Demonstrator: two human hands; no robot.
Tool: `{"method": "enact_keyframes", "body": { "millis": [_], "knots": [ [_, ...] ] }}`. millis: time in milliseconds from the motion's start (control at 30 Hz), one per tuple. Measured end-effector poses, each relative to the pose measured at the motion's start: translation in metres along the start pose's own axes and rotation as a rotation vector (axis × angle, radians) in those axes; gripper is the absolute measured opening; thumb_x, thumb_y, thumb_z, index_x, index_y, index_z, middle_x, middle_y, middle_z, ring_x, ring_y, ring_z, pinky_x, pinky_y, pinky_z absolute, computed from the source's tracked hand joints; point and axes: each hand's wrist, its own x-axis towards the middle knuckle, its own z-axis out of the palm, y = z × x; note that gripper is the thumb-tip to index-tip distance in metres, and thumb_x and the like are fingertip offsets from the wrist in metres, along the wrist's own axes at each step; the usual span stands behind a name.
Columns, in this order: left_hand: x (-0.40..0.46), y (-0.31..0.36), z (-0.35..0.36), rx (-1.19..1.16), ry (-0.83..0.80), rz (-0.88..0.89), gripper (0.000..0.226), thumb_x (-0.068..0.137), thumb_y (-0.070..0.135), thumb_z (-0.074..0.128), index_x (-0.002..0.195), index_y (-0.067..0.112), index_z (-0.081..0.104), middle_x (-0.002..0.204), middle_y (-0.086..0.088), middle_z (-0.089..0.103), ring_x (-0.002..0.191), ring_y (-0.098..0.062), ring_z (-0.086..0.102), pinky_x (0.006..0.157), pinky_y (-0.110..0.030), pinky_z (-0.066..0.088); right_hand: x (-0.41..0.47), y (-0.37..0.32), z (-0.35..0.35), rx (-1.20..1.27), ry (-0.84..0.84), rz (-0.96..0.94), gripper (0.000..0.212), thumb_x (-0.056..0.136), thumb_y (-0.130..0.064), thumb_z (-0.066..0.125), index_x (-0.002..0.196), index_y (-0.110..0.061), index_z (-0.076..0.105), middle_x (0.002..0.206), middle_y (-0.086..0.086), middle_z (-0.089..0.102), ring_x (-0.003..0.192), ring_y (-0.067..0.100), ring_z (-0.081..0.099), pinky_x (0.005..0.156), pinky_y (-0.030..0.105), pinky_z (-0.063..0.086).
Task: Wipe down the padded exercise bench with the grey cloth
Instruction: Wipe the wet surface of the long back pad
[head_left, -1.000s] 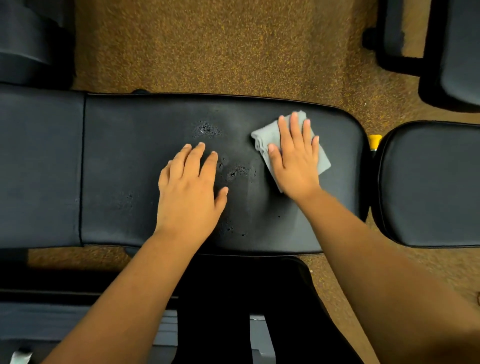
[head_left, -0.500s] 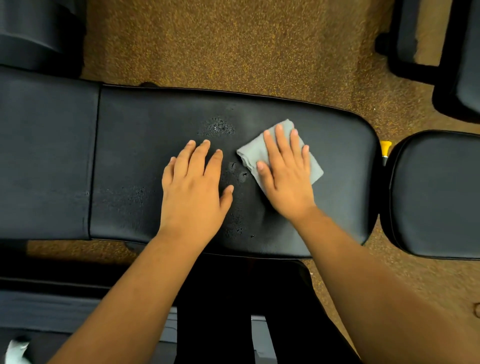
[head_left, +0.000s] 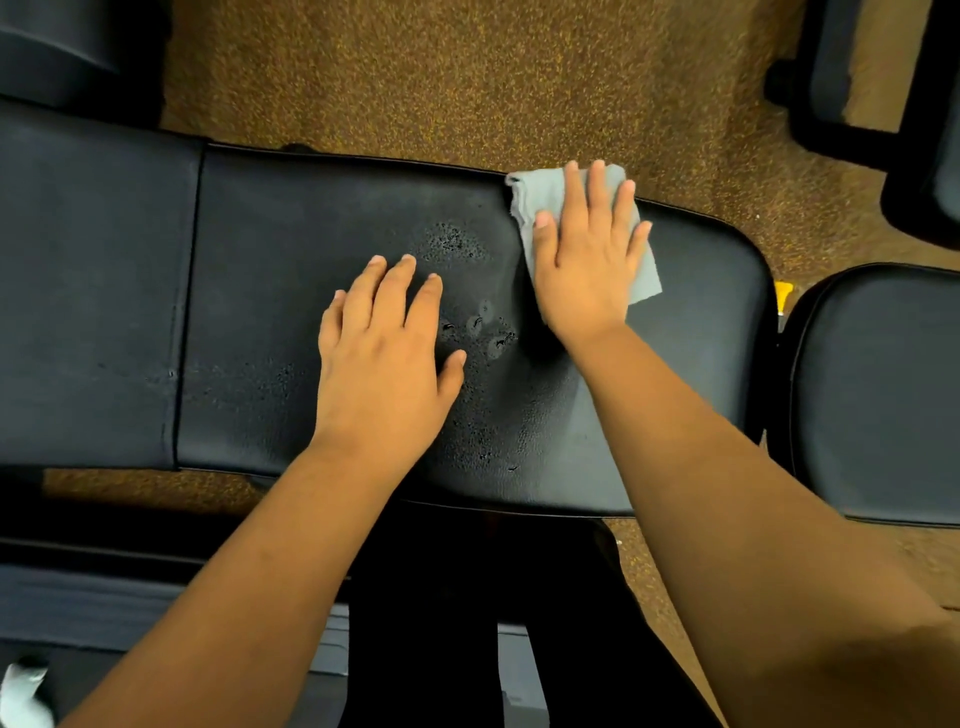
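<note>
Two hands on the bench (head_left: 291, 291) | right hand (head_left: 587, 260) presses grey cloth (head_left: 641, 275) at far edge, fingers straight, spread | left hand (head_left: 384, 358) flat | droplets (head_left: 452, 244) lie just left of cloth, along bench's length

Grey cloth (head_left: 530, 208) mostly under right hand (head_left: 587, 275)

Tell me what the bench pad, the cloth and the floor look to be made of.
Bench pad: black vinyl or leather-like upholstery, slight sheen, droplets beading on it. Grey cloth: soft woven or microfibre fabric, matte, folded in layers. Floor: brown speckled covering, probably carpet or rubber.
</note>
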Motion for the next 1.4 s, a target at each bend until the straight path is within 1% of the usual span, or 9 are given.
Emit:
{"method": "enact_keyframes", "body": {
  "millis": [167, 333, 533, 700, 867, 1033, 1133, 1300, 1400],
  "knots": [
    [0.000, 0.006, 0.000, 0.011, -0.001, 0.033, 0.066, 0.084, 0.041, 0.064, 0.140, 0.011, 0.046, 0.150, -0.010, 0.038, 0.142, -0.030, 0.027, 0.111, -0.052, 0.028, -0.065, -0.002, 0.010, -0.005, -0.033, -0.216, 0.059, 0.102, -0.044, 0.026, 0.155, -0.020, 0.021, 0.163, 0.007, 0.016, 0.150, 0.035, 0.007, 0.118, 0.058, 0.007],
    [0.001, 0.006, 0.000, 0.014, -0.022, 0.067, 0.065, 0.084, 0.038, 0.065, 0.139, 0.009, 0.047, 0.148, -0.011, 0.041, 0.141, -0.031, 0.030, 0.111, -0.053, 0.029, -0.122, 0.015, 0.014, 0.027, -0.126, -0.285, 0.058, 0.104, -0.046, 0.025, 0.156, -0.024, 0.014, 0.165, 0.002, 0.008, 0.151, 0.028, -0.005, 0.121, 0.053, 0.001],
    [0.000, 0.000, -0.002, 0.047, -0.059, 0.070, 0.067, 0.086, 0.043, 0.060, 0.142, 0.010, 0.044, 0.151, -0.010, 0.037, 0.142, -0.030, 0.028, 0.112, -0.052, 0.026, -0.059, 0.021, 0.004, 0.004, -0.074, -0.218, 0.060, 0.102, -0.047, 0.026, 0.156, -0.023, 0.019, 0.164, 0.005, 0.012, 0.151, 0.032, 0.003, 0.119, 0.053, 0.003],
    [-0.004, 0.001, -0.001, 0.036, -0.077, 0.044, 0.067, 0.086, 0.042, 0.061, 0.143, 0.011, 0.042, 0.151, -0.009, 0.036, 0.142, -0.030, 0.026, 0.113, -0.052, 0.025, -0.010, 0.016, -0.001, 0.013, -0.045, -0.129, 0.058, 0.103, -0.045, 0.027, 0.156, -0.023, 0.018, 0.164, 0.004, 0.011, 0.151, 0.033, 0.003, 0.119, 0.055, 0.004],
    [-0.012, 0.004, 0.000, 0.021, -0.073, 0.040, 0.065, 0.086, 0.037, 0.061, 0.142, 0.009, 0.043, 0.151, -0.010, 0.037, 0.142, -0.031, 0.028, 0.113, -0.053, 0.026, -0.058, 0.017, 0.006, 0.025, -0.042, -0.168, 0.059, 0.103, -0.045, 0.026, 0.156, -0.020, 0.019, 0.164, 0.007, 0.012, 0.150, 0.035, 0.005, 0.119, 0.055, 0.004],
    [-0.020, 0.005, 0.001, 0.004, -0.053, 0.067, 0.057, 0.089, 0.030, 0.057, 0.140, 0.007, 0.045, 0.151, -0.010, 0.038, 0.142, -0.030, 0.029, 0.113, -0.052, 0.025, -0.147, 0.034, 0.015, 0.031, -0.111, -0.226, 0.059, 0.103, -0.046, 0.020, 0.156, -0.021, 0.014, 0.164, 0.004, 0.006, 0.151, 0.031, -0.001, 0.121, 0.053, 0.003],
    [-0.025, 0.008, 0.004, 0.010, -0.031, 0.100, 0.054, 0.089, 0.027, 0.055, 0.138, 0.007, 0.047, 0.149, -0.011, 0.041, 0.140, -0.030, 0.031, 0.112, -0.052, 0.027, -0.181, 0.048, 0.017, -0.005, -0.150, -0.268, 0.058, 0.104, -0.045, 0.022, 0.156, -0.021, 0.016, 0.164, 0.004, 0.008, 0.152, 0.030, -0.001, 0.120, 0.054, 0.006],
    [-0.032, 0.013, 0.009, 0.011, -0.034, 0.096, 0.051, 0.091, 0.029, 0.042, 0.137, 0.007, 0.049, 0.147, -0.010, 0.043, 0.139, -0.029, 0.033, 0.111, -0.052, 0.029, -0.155, 0.055, 0.013, -0.008, -0.142, -0.283, 0.058, 0.103, -0.046, 0.026, 0.156, -0.021, 0.020, 0.164, 0.003, 0.011, 0.152, 0.029, 0.000, 0.120, 0.052, 0.004],
    [-0.036, 0.014, 0.012, 0.009, -0.052, 0.092, 0.050, 0.093, 0.027, 0.048, 0.138, 0.007, 0.048, 0.148, -0.010, 0.041, 0.140, -0.030, 0.031, 0.111, -0.052, 0.027, -0.119, 0.055, 0.009, 0.009, -0.110, -0.223, 0.059, 0.102, -0.046, 0.025, 0.156, -0.022, 0.019, 0.164, 0.004, 0.010, 0.151, 0.031, 0.001, 0.120, 0.052, 0.002]
  ]
}}
